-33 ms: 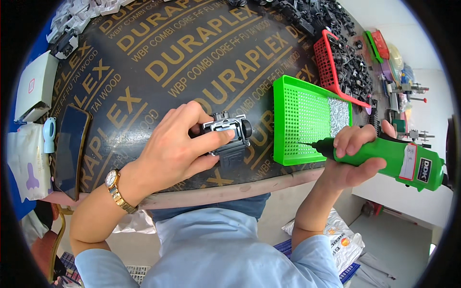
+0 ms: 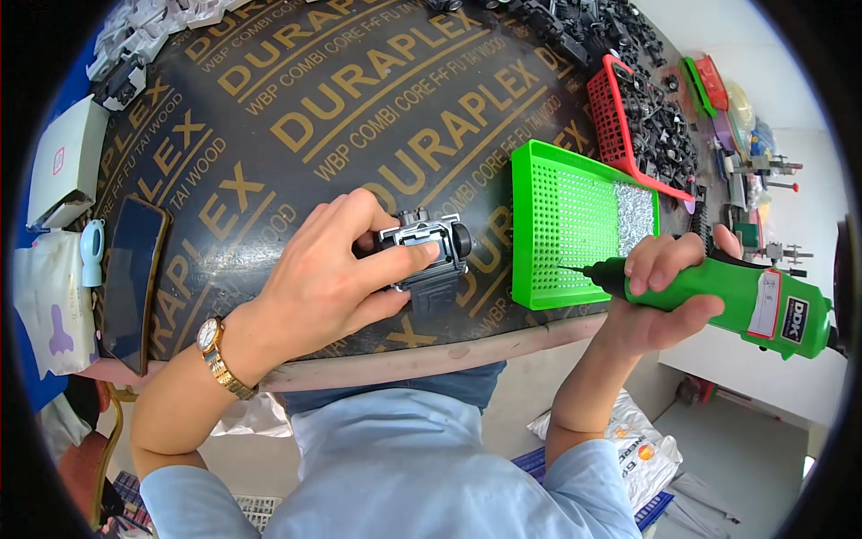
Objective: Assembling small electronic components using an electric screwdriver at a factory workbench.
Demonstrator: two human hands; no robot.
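Note:
My left hand (image 2: 328, 269) holds a small black-and-grey plastic assembly (image 2: 449, 263) against the dark table. The index finger lies on its top, while the thumb and other fingers wrap its near and far sides. A round black piece, like a small wheel, shows at its right end. In my right hand (image 2: 660, 296) is a green electric screwdriver (image 2: 759, 301), held level with its thin bit pointing left. That bit hangs over the near part of a green perforated basket (image 2: 523, 225). Small silvery pieces, apparently screws (image 2: 635, 216), lie heaped at the basket's right side.
A red basket (image 2: 607, 121) full of black parts stands beyond the green one. More black parts (image 2: 557, 31) and grey parts (image 2: 135, 31) are piled along the far edge. At left are a white box (image 2: 67, 162), a phone (image 2: 135, 283) and a light-blue object (image 2: 92, 253).

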